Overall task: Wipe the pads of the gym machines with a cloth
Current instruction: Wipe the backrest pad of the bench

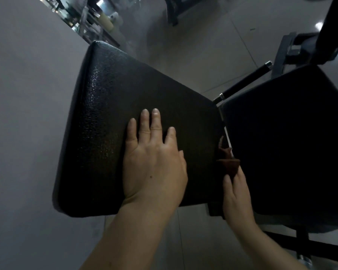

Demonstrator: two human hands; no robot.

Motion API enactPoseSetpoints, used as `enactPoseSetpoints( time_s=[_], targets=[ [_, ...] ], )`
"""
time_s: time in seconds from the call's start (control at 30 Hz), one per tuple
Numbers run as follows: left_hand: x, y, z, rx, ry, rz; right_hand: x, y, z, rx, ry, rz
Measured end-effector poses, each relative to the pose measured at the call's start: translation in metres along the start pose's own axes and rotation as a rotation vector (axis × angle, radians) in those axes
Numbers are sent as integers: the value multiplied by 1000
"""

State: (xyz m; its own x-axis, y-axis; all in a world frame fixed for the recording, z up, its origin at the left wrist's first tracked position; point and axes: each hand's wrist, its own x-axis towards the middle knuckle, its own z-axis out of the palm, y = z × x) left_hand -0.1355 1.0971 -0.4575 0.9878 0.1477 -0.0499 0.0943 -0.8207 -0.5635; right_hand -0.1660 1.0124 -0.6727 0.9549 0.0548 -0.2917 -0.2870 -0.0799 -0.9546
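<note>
A large black textured pad (109, 106) of a gym bench fills the middle of the view. My left hand (154, 158) lies flat on it with straight fingers. A second black pad (285, 141) sits to the right, across a narrow gap. My right hand (237, 193) is at that gap and pinches a small brown cloth (229, 165), which is pushed into the slot between the two pads. Part of the cloth is hidden in the gap.
A black-gripped metal handle (246, 80) sticks out beyond the gap. The machine's dark frame bars (320, 244) run at the lower right. A grey wall (23, 94) is on the left, a glossy tiled floor (203, 45) beyond, with other equipment (98, 18) further off.
</note>
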Motion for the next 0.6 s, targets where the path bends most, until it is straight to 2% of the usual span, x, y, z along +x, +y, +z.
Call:
enactPoseSetpoints(
  time_s=[0.13,0.33,0.6],
  targets=[
    [0,1,6,-34,24,8,52,-10,-5,-14,-46,54],
    [3,2,7,-48,23,-20,109,-21,2,-97,-76,7],
    [4,3,16,-155,98,-49,212,-17,18,-28,-121,3]
  ],
)
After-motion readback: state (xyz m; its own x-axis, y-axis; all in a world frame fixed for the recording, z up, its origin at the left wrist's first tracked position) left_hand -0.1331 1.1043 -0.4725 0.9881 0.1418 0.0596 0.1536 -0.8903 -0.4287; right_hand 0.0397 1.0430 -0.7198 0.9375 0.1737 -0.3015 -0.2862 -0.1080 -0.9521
